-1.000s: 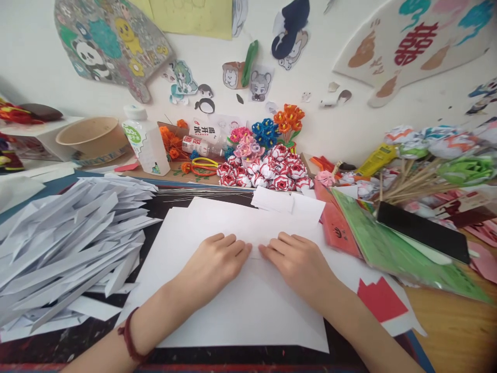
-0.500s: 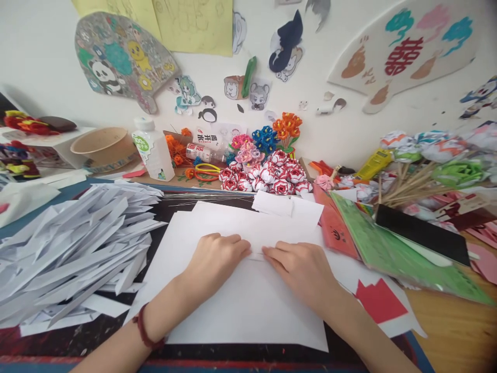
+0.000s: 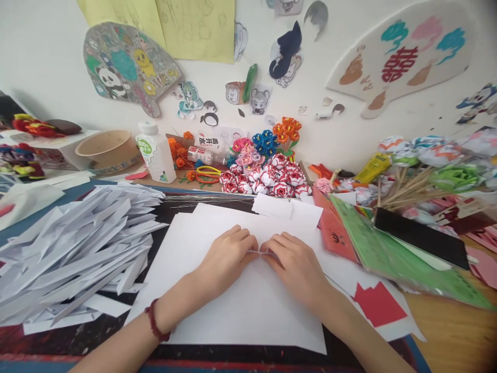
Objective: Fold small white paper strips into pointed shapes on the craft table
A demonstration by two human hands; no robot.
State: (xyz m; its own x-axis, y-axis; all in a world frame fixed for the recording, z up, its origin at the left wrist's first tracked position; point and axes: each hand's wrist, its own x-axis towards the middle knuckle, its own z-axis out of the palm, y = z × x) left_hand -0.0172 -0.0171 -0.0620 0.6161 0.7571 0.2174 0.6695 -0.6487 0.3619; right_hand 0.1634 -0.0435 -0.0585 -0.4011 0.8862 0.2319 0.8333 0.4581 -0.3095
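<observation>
My left hand point(image 3: 229, 256) and my right hand point(image 3: 293, 264) meet above the middle of large white paper sheets point(image 3: 244, 316). Both are closed, thumbs and fingertips pinching the two ends of a narrow white paper strip point(image 3: 258, 252). Only a thin edge of the strip shows between the fingers; the rest is hidden. On my left wrist is a dark red cord bracelet point(image 3: 156, 320). Left of the sheets lies a big heap of folded white paper strips point(image 3: 89, 248). Small white paper pieces point(image 3: 273, 206) rest on the sheets' far edge.
Red-and-white paper flowers point(image 3: 272, 176) sit behind the sheets, with thin wires point(image 3: 205, 199) before them. A white bottle point(image 3: 155, 153) and a bowl point(image 3: 104, 146) stand at back left. On the right are a black phone-like slab point(image 3: 421, 237), a green packet point(image 3: 407, 259) and red paper point(image 3: 379, 304).
My hands have drawn closer together, lifting slightly with fingers more curled. The strip, earlier flat on the sheets, is now pinched edge-on between them. The view has shifted a little.
</observation>
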